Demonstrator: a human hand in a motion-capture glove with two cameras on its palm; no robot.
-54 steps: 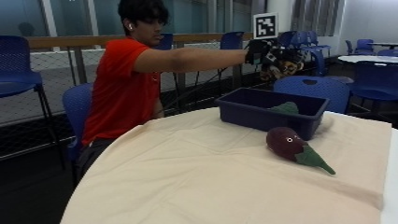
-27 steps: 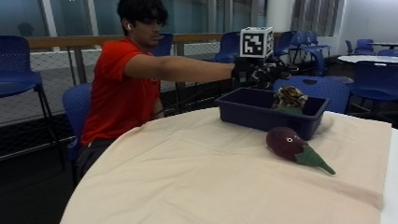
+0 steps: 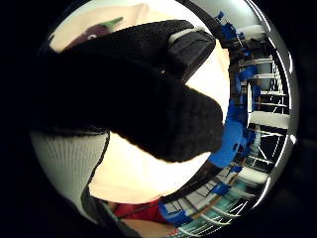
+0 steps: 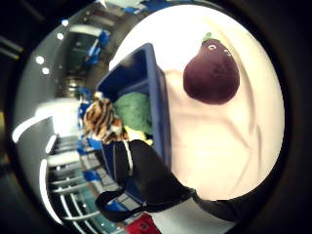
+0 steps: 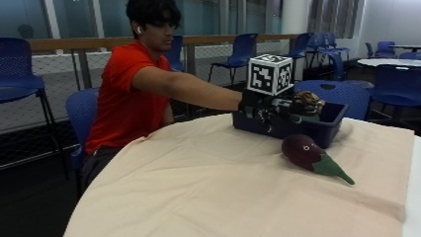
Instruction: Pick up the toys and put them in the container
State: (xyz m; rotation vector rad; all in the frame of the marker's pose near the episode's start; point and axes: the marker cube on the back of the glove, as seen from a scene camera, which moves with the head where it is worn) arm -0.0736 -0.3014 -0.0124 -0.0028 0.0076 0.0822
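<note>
Our gloved right hand [image 5: 266,109] reaches over the blue container's [image 5: 329,129] near rim, fingers curled around a striped tiger toy [image 5: 307,103].

We count one tiger toy in the hand above the open container, one green toy [image 4: 135,111] already inside it, and one purple eggplant toy [image 5: 308,153] lying on the cloth-covered tabletop [image 5: 217,192] just beside the container's front wall; broad open cloth stretches from there toward the near edge.
</note>
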